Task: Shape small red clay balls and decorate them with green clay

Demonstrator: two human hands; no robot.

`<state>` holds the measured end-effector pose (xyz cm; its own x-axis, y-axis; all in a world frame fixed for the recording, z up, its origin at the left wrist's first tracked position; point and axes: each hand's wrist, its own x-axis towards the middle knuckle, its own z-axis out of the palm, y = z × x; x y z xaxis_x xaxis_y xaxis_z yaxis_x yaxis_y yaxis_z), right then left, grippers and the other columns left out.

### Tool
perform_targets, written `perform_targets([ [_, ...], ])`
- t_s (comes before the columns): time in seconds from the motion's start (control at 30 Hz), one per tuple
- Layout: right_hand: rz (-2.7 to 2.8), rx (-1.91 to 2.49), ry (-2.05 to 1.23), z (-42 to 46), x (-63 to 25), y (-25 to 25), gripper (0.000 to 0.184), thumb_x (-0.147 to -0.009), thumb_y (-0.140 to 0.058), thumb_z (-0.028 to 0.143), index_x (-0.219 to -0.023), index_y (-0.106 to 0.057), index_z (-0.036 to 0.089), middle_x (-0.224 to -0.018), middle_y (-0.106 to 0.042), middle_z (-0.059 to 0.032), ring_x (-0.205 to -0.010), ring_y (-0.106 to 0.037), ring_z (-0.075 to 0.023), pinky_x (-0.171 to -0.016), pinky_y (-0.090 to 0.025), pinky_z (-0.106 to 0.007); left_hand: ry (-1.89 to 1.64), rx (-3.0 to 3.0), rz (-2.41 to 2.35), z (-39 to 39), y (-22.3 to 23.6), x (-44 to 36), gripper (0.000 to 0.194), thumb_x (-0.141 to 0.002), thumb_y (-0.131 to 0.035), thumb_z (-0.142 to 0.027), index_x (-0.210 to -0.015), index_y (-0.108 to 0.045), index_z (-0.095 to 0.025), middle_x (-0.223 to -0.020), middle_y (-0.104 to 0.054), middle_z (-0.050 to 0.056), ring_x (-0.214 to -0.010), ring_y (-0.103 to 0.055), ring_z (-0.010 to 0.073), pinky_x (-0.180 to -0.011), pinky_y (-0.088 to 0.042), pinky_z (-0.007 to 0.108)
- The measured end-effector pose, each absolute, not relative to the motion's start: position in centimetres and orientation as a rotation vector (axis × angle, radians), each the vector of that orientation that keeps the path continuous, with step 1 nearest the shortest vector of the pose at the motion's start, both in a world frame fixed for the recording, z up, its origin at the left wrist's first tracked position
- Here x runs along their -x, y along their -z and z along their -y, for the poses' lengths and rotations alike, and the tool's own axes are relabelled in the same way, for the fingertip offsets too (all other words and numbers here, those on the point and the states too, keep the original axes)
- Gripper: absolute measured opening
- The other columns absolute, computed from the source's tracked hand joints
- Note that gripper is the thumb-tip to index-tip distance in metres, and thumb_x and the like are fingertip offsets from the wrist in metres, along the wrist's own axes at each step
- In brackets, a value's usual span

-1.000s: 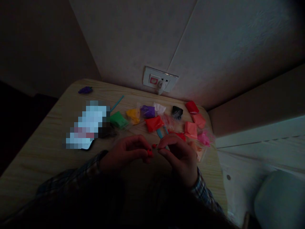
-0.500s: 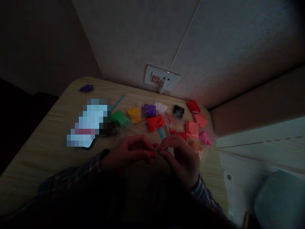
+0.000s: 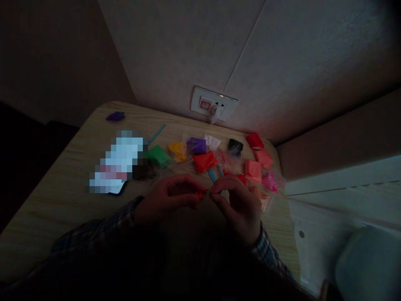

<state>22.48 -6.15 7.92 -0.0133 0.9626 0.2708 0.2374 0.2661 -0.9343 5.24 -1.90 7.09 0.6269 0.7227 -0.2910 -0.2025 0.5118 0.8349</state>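
My left hand (image 3: 171,194) is closed, its thumb and fingers pinching a small piece of red clay (image 3: 199,195). Close beside it, my right hand (image 3: 236,202) is also closed, with thumb and forefinger pressed together at the clay's right edge. Whatever lies between those right fingertips is too small and dark to name. Just beyond the right hand lie a blue flat tool (image 3: 212,174) and a red clay packet (image 3: 205,161). The right hand partly covers another red packet (image 3: 240,179).
Packets of clay spread across the wooden table (image 3: 78,167), among them green (image 3: 158,156), yellow (image 3: 178,151), purple (image 3: 197,146), black (image 3: 235,147) and pink (image 3: 270,182). A blurred-out phone (image 3: 117,161) lies left, near a blue stick (image 3: 157,133). A purple grape-like cluster (image 3: 115,116) sits far left. A wall socket (image 3: 214,103) holds a plug.
The right fingertips and the red clay in my left hand have come together, closing the gap where a small red bit showed. The view has shifted slightly.
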Motion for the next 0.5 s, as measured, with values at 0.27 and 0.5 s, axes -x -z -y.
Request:
perform_targets([
  [0.27,1.547,1.455,-0.782,5.1,-23.1,-6.6,0.006,-0.078,-0.065,0.02,-0.073,-0.064,0.021,-0.072,-0.06,-0.0005,-0.067,-0.05,-0.0147,-0.062,-0.039,-0.029,-0.69,-1.953,-1.042,1.6,-6.7,-4.6,0.007,-0.083,-0.057,-0.021,-0.084,-0.062,-0.015,-0.084,-0.064,0.004,-0.075,-0.06,0.0158,-0.071,-0.047,0.027],
  [0.5,1.589,1.68,-0.652,5.1,-23.2,-5.8,0.002,-0.073,-0.069,0.02,-0.071,-0.068,0.021,-0.082,-0.054,-0.0027,-0.079,-0.05,-0.0193,-0.071,-0.04,-0.034,-0.596,-2.375,-1.11,1.9,-4.5,-4.7,0.013,-0.088,-0.047,-0.015,-0.092,-0.06,-0.013,-0.091,-0.062,0.006,-0.078,-0.062,0.0169,-0.07,-0.05,0.028],
])
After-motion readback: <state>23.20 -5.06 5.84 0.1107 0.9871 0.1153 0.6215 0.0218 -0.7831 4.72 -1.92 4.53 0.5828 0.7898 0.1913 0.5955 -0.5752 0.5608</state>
